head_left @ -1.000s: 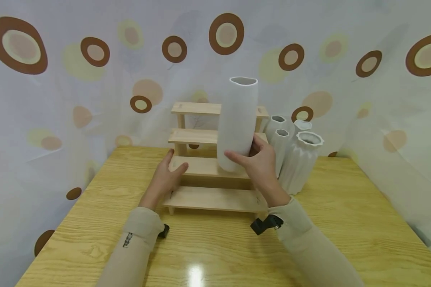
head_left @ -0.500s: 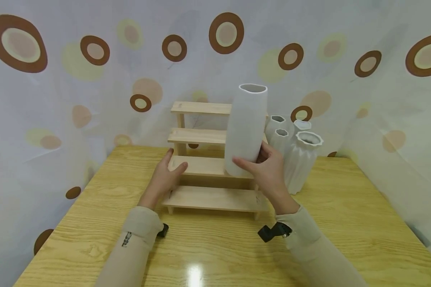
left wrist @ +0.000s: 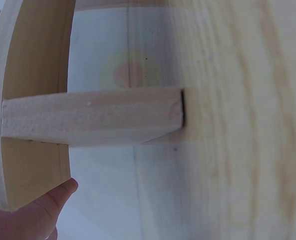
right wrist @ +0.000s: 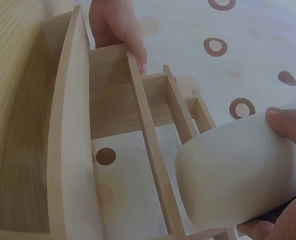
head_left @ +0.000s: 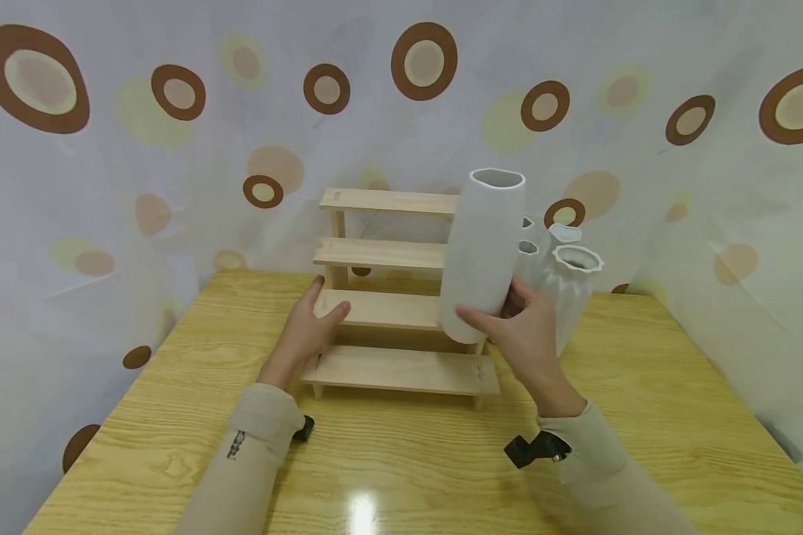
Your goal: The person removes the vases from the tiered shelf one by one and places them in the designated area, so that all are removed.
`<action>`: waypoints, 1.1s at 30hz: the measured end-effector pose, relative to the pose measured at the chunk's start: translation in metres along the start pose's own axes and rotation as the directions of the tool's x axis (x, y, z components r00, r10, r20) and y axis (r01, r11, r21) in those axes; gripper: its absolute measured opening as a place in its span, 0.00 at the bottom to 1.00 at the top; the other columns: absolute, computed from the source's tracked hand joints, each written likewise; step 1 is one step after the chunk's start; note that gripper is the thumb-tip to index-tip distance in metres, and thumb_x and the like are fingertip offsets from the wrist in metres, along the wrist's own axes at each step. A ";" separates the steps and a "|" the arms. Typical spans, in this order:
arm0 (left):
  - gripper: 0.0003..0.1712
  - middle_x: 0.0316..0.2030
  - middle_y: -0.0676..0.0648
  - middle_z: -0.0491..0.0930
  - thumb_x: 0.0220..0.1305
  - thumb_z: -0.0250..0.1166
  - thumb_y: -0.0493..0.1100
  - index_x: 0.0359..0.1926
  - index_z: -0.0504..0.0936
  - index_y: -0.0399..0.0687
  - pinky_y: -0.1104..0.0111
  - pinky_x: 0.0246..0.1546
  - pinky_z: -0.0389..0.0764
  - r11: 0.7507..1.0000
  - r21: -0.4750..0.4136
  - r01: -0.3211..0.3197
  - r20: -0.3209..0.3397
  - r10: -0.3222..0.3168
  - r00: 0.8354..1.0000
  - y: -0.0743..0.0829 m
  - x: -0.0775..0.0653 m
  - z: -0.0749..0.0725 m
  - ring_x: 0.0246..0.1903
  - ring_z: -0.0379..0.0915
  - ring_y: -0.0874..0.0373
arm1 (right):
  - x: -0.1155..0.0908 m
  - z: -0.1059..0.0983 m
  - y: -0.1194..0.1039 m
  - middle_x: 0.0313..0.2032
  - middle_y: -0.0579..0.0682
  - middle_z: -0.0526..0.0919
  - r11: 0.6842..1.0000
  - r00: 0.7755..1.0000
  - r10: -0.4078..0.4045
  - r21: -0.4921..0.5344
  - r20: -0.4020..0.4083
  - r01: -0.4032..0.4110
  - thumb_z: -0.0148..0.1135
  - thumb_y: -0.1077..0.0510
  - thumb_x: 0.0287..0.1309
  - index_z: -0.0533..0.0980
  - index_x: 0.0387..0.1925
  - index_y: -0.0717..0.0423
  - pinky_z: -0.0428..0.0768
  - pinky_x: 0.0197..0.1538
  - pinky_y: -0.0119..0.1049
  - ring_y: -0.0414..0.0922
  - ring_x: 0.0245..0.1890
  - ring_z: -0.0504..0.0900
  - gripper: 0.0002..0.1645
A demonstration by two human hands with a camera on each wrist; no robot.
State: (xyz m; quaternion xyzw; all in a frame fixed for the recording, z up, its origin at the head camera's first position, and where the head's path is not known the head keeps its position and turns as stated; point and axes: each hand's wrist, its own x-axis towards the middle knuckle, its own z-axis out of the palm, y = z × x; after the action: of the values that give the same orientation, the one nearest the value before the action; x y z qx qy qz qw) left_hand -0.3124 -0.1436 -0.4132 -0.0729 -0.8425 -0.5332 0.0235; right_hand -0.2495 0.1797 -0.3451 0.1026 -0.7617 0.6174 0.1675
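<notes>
A tall white vase (head_left: 483, 253) leans slightly in my right hand (head_left: 527, 325), its mouth upward, in front of the right end of a four-tier wooden stand (head_left: 388, 308). My right thumb lies across the vase's front near the base, and the fingers curl behind it. In the right wrist view the vase's rounded base (right wrist: 202, 185) points toward the tiers. At the other end, my left hand (head_left: 304, 323) grips the left end of the second tier from the bottom, thumb on top. The left wrist view shows a fingertip (left wrist: 70, 186) at that board's edge; its other fingers are mostly hidden.
Several white vases stand on the wooden table (head_left: 642, 416) right of the stand, among them a pleated vase (head_left: 571, 297) in front; the held vase partly covers others. A patterned cloth backdrop (head_left: 361, 44) hangs close behind the stand and along both sides.
My right hand has carried the white vase to the right and downward, from over the tiers to the stand's right end. The left hand and stand have stayed in place.
</notes>
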 end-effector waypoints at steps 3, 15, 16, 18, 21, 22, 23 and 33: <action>0.53 0.77 0.49 0.41 0.68 0.59 0.64 0.79 0.42 0.47 0.53 0.73 0.46 1.000 0.000 -0.005 -0.003 0.005 1.000 0.001 0.000 0.000 0.75 0.36 0.50 | -0.003 -0.006 0.001 0.56 0.53 0.79 1.000 1.000 0.000 0.014 -0.005 0.000 0.81 0.55 0.45 0.72 0.64 0.56 0.79 0.54 0.36 0.48 0.55 0.79 0.44; 0.54 0.77 0.49 0.41 0.67 0.59 0.66 0.79 0.42 0.47 0.53 0.73 0.46 1.000 0.007 -0.001 -0.002 0.001 1.000 0.000 0.001 -0.001 0.75 0.37 0.50 | -0.013 -0.022 0.007 0.55 0.53 0.80 1.000 0.998 -0.015 0.007 -0.055 0.015 0.81 0.58 0.44 0.73 0.63 0.56 0.80 0.51 0.31 0.47 0.54 0.80 0.43; 0.54 0.77 0.49 0.41 0.67 0.59 0.66 0.79 0.42 0.47 0.53 0.73 0.46 1.000 0.009 -0.001 -0.002 0.001 1.000 0.000 0.001 -0.001 0.75 0.37 0.50 | -0.014 -0.023 0.007 0.55 0.52 0.80 1.000 0.998 -0.012 0.001 -0.059 0.012 0.82 0.58 0.44 0.73 0.63 0.55 0.80 0.51 0.31 0.47 0.53 0.80 0.43; 0.54 0.77 0.48 0.41 0.67 0.59 0.66 0.79 0.42 0.47 0.53 0.73 0.46 1.000 0.009 -0.001 -0.001 0.001 1.000 0.000 0.001 0.000 0.75 0.37 0.50 | -0.016 -0.026 0.008 0.55 0.51 0.80 1.000 0.998 -0.007 -0.004 -0.067 0.007 0.82 0.58 0.44 0.74 0.63 0.54 0.81 0.50 0.31 0.47 0.53 0.80 0.43; 0.54 0.77 0.48 0.42 0.67 0.59 0.64 0.79 0.42 0.46 0.53 0.73 0.46 1.000 0.005 0.000 -0.001 0.000 1.000 0.001 0.000 0.000 0.75 0.37 0.50 | -0.019 -0.030 0.007 0.55 0.51 0.80 1.000 0.997 0.001 -0.013 -0.078 -0.002 0.81 0.58 0.44 0.74 0.63 0.54 0.81 0.50 0.30 0.47 0.53 0.80 0.42; 0.53 0.77 0.48 0.42 0.68 0.60 0.64 0.79 0.42 0.46 0.53 0.73 0.46 1.000 0.004 0.000 -0.002 0.000 1.000 0.001 0.000 0.000 0.75 0.37 0.50 | -0.019 -0.031 0.007 0.55 0.51 0.80 1.000 0.997 0.002 -0.015 -0.083 -0.003 0.81 0.58 0.44 0.74 0.63 0.54 0.81 0.50 0.30 0.47 0.53 0.80 0.42; 0.53 0.77 0.48 0.42 0.68 0.60 0.63 0.79 0.42 0.46 0.53 0.73 0.46 1.000 0.003 0.001 -0.004 -0.001 1.000 0.001 0.000 0.000 0.75 0.37 0.49 | -0.020 -0.032 0.007 0.55 0.51 0.80 1.000 0.996 0.003 -0.015 -0.086 -0.005 0.81 0.58 0.44 0.74 0.63 0.54 0.80 0.50 0.30 0.47 0.53 0.80 0.42; 0.53 0.77 0.49 0.41 0.68 0.59 0.64 0.79 0.41 0.48 0.54 0.73 0.45 1.000 0.000 0.005 -0.003 -0.005 1.000 0.001 -0.001 0.001 0.75 0.36 0.50 | -0.027 -0.044 0.004 0.55 0.53 0.79 0.998 0.992 0.050 -0.027 -0.114 -0.054 0.81 0.57 0.45 0.73 0.64 0.54 0.81 0.48 0.29 0.45 0.53 0.80 0.42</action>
State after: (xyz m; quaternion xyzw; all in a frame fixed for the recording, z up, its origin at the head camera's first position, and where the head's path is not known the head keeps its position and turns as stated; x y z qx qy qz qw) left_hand -0.3109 -0.1423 -0.4125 -0.0701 -0.8426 -0.5335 0.0235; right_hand -0.2205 0.2218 -0.3508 0.0449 -0.7625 0.6150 0.1960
